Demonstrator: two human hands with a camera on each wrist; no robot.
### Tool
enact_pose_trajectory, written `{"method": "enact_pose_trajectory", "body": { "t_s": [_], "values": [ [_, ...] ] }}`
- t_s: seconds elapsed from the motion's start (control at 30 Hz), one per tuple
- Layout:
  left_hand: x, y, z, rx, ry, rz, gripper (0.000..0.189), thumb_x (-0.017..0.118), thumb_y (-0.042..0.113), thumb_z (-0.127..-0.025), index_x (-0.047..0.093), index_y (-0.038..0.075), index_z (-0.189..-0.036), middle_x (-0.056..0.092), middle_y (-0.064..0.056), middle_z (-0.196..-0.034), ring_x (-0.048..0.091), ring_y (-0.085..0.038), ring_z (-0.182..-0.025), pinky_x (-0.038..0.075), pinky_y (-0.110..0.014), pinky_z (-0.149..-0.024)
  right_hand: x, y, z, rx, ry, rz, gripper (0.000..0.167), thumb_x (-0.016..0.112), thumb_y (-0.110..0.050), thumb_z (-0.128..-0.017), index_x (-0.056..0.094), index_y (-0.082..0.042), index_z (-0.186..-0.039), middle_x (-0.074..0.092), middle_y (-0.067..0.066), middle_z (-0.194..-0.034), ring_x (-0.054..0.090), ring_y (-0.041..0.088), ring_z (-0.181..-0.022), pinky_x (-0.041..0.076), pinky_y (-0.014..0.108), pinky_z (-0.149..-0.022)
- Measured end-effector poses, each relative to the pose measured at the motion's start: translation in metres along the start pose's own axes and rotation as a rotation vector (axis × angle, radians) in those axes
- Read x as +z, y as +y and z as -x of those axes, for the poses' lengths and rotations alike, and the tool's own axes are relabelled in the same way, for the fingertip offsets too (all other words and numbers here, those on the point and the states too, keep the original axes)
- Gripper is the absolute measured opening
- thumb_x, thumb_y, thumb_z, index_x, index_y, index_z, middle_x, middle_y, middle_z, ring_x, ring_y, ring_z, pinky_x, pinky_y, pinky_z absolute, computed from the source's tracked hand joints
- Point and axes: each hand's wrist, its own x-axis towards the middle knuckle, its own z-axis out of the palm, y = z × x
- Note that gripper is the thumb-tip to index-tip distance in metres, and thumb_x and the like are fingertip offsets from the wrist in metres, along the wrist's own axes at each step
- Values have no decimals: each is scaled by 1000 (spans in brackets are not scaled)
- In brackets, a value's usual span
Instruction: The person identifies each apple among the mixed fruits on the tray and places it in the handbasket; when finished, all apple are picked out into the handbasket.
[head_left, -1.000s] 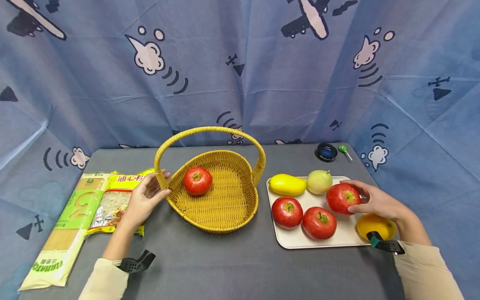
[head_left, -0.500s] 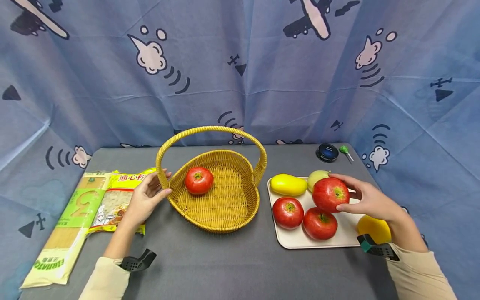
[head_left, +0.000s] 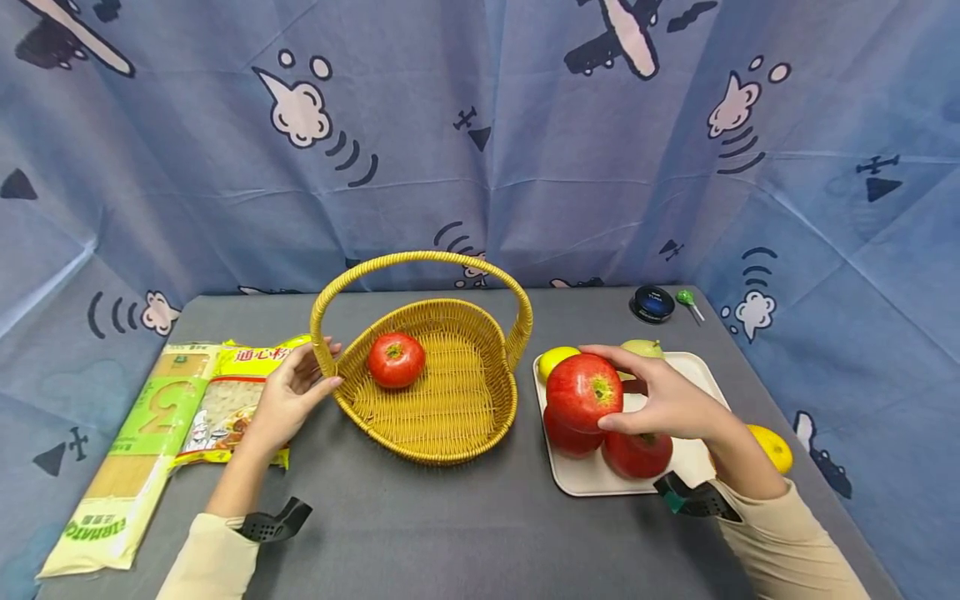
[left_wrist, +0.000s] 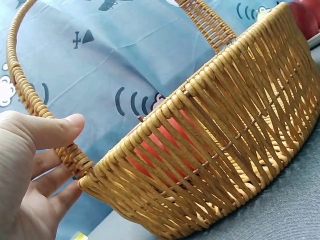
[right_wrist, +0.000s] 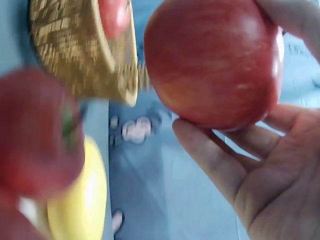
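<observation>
My right hand point(head_left: 660, 396) grips a red apple point(head_left: 583, 392) between thumb and fingers, holding it over the left part of the cream tray point(head_left: 693, 363). Two more red apples point(head_left: 637, 454) lie beneath it, partly hidden. In the right wrist view the held apple point(right_wrist: 215, 62) is raised, fingertips along its underside. At the left, my left hand point(head_left: 288, 400) holds the yellow wicker basket point(head_left: 427, 446) at the foot of its handle; the left wrist view has the thumb on one side of the handle point(left_wrist: 30, 90) and fingers behind. One red apple point(head_left: 396, 360) sits inside the basket.
A yellow oblong fruit point(head_left: 553, 362) and a pale green pear point(head_left: 643, 348) lie on the tray's far side, partly covered. An orange-yellow fruit point(head_left: 772, 448) is behind the right forearm. Noodle packs point(head_left: 153, 417) lie left; a round black tin point(head_left: 652, 303) and green lollipop point(head_left: 686, 297) sit behind.
My right hand has lifted the apple from the tray's right side and carried it left, over the other apples. The left hand and basket stay in place.
</observation>
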Motion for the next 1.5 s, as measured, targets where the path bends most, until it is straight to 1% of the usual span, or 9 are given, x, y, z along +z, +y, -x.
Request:
{"method": "enact_pose_trajectory", "body": {
  "t_s": [0.2,0.4,0.57,0.63,0.8,1.03,1.17,1.33,1.5],
  "values": [
    [0,-1,-1,30,-1,1,52,63,1,-89,42,1,-137,56,9,-127,51,-5,-122,42,-11,-100,23,-25,-22,16,-11,-47,72,80,-21,-76,45,-20,-139,57,6,-124,54,25,-111,56,29,-84],
    [1,-3,0,33,4,-14,52,63,2,-89,43,0,-137,56,-7,-130,52,-4,-121,42,-11,-99,45,-40,-44,14,-3,-30,74,81,-28,-74,46,-19,-139,59,4,-122,55,22,-108,56,31,-83],
    [-1,-2,0,24,6,-12,52,63,2,-90,43,1,-137,57,7,-127,51,-4,-121,42,-11,-99,65,-48,-65,11,19,-35,78,82,-27,-73,44,-16,-141,59,5,-122,57,20,-107,56,35,-86],
    [-1,-3,0,22,9,-8,52,63,2,-90,43,2,-137,57,11,-125,52,-4,-121,42,-11,-99,73,-49,-73,18,34,-45,79,81,-27,-73,43,-16,-141,59,7,-123,58,21,-106,57,36,-86],
    [-2,-5,-1,29,7,0,52,63,2,-90,43,1,-138,57,2,-129,52,-4,-121,43,-11,-99,92,-48,-95,26,105,33,80,81,-30,-72,44,-13,-141,62,10,-118,62,21,-98,56,35,-85],
    [-1,-6,0,24,2,1,52,63,3,-90,42,2,-138,56,11,-127,51,-4,-122,42,-11,-100,111,-41,-123,71,169,85,82,80,-31,-73,41,-10,-142,62,13,-118,63,24,-97,55,38,-85],
    [0,-7,0,28,4,4,52,62,2,-90,42,1,-138,56,12,-126,51,-4,-122,41,-11,-100,117,-35,-137,106,182,111,85,80,-32,-74,38,-7,-143,58,14,-125,61,26,-103,54,41,-89],
    [1,-7,0,40,11,12,52,62,0,-89,43,0,-138,56,15,-124,52,-5,-121,42,-11,-100,121,-31,-150,140,162,122,87,78,-31,-76,33,-3,-145,48,16,-138,52,30,-119,48,44,-99],
    [0,-6,0,44,8,16,52,62,0,-89,43,1,-138,56,14,-124,52,-5,-121,42,-11,-100,124,-28,-160,177,156,125,87,78,-27,-77,31,-2,-145,44,19,-141,47,33,-125,44,46,-104]
  ]
}}
